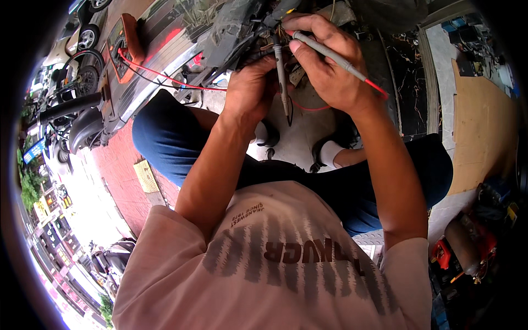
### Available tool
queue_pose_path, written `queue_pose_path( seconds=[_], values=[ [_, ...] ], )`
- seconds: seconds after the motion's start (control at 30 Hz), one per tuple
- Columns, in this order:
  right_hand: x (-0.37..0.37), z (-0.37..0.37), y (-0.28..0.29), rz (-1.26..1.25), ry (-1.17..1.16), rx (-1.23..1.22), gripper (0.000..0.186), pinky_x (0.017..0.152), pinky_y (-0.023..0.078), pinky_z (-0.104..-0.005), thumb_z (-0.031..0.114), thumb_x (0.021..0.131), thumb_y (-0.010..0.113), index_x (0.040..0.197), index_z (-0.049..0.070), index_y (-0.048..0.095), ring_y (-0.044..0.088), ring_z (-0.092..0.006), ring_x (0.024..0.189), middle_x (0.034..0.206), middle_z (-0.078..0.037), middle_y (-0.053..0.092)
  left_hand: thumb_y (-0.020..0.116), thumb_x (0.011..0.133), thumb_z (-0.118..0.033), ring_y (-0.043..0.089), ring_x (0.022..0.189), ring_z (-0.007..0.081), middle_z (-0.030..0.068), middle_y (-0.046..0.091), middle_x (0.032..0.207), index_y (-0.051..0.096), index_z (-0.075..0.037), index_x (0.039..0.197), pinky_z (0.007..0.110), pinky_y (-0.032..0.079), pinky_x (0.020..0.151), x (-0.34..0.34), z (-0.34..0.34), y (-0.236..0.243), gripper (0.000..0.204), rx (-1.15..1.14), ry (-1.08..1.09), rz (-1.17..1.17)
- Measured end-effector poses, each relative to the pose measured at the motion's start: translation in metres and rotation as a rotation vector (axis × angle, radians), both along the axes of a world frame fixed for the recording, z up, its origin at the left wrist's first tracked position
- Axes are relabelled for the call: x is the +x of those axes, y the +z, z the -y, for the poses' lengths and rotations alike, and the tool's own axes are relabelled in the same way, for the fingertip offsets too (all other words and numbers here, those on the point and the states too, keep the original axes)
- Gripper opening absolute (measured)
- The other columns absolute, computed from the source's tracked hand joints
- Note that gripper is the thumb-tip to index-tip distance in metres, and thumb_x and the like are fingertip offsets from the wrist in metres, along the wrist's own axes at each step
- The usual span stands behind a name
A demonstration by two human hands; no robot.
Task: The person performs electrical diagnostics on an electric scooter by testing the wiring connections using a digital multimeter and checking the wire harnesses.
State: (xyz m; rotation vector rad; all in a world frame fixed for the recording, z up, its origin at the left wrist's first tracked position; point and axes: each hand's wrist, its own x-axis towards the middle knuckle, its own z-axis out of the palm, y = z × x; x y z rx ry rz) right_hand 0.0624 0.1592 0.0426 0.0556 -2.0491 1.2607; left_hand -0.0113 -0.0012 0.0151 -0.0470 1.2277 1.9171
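My right hand (335, 66) is closed round a grey test probe (330, 54) with a red lead at its back end; its front end points into a bundle of thin wires (270, 34). Close beside it, my left hand (250, 88) is closed at the same bundle, and what its fingers pinch is hidden. A second grey test probe (281, 77) stands against these fingertips, front end up among the wires, back end toward me. An orange-cased multimeter (125, 48) lies off to the left, its red lead (181, 85) and black lead running to my hands.
Dark vehicle parts and cables (234, 38) surround the wires. Under my hands is a pale floor (291, 143), between my bent knees. A cardboard sheet (481, 121) lies on the right, with tools (467, 247) nearer me. Parked two-wheelers (85, 82) stand at the left.
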Motion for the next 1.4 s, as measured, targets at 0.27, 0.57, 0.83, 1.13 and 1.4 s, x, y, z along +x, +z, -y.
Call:
queue_pose_path(
  seconds=[0.27, 0.57, 0.83, 1.13, 1.4],
  values=[
    [-0.001, 0.005, 0.005, -0.042, -0.020, -0.064, 0.016, 0.077, 0.055, -0.0380, 0.008, 0.088, 0.065, 0.102, 0.000, 0.066, 0.069, -0.0317, 0.086, 0.091, -0.016, 0.069, 0.057, 0.099, -0.015, 0.066, 0.073, 0.0193, 0.0067, 0.068, 0.093, 0.066, -0.002, 0.112, 0.037, 0.060, 0.065, 0.001, 0.000, 0.007, 0.020, -0.014, -0.010, -0.053],
    [0.000, 0.003, 0.009, 0.022, -0.030, 0.005, 0.016, 0.080, 0.055, -0.0367, -0.001, 0.089, 0.059, 0.104, -0.002, 0.064, 0.068, -0.0309, 0.089, 0.097, -0.017, 0.067, 0.059, 0.098, -0.015, 0.066, 0.076, 0.0198, 0.0078, 0.069, 0.094, 0.067, -0.003, 0.111, 0.036, 0.060, 0.064, 0.001, -0.003, 0.006, 0.019, 0.022, -0.005, -0.041],
    [-0.002, 0.002, 0.004, -0.050, -0.037, 0.012, 0.016, 0.080, 0.055, -0.0383, -0.002, 0.087, 0.060, 0.103, -0.003, 0.064, 0.069, -0.0333, 0.089, 0.098, -0.019, 0.068, 0.060, 0.098, -0.017, 0.066, 0.072, 0.0193, 0.0076, 0.067, 0.090, 0.066, -0.002, 0.109, 0.035, 0.060, 0.065, 0.002, -0.003, 0.002, 0.019, 0.032, 0.000, -0.046],
    [-0.002, 0.007, 0.000, -0.045, -0.098, 0.044, 0.020, 0.080, 0.056, -0.0396, -0.003, 0.086, 0.059, 0.105, -0.004, 0.065, 0.070, -0.0346, 0.089, 0.096, -0.020, 0.069, 0.060, 0.097, -0.011, 0.069, 0.082, 0.0208, 0.0088, 0.072, 0.098, 0.068, -0.003, 0.111, 0.037, 0.060, 0.062, -0.002, 0.000, -0.004, 0.018, 0.068, 0.008, -0.022],
    [0.000, 0.009, 0.003, -0.039, -0.096, -0.052, 0.019, 0.078, 0.057, -0.0371, 0.000, 0.089, 0.057, 0.107, -0.004, 0.065, 0.071, -0.0333, 0.089, 0.095, -0.020, 0.069, 0.053, 0.100, -0.019, 0.065, 0.073, 0.0195, 0.0093, 0.068, 0.092, 0.065, -0.002, 0.112, 0.035, 0.056, 0.069, 0.001, -0.004, -0.007, 0.025, 0.079, -0.043, -0.116]
  ],
)
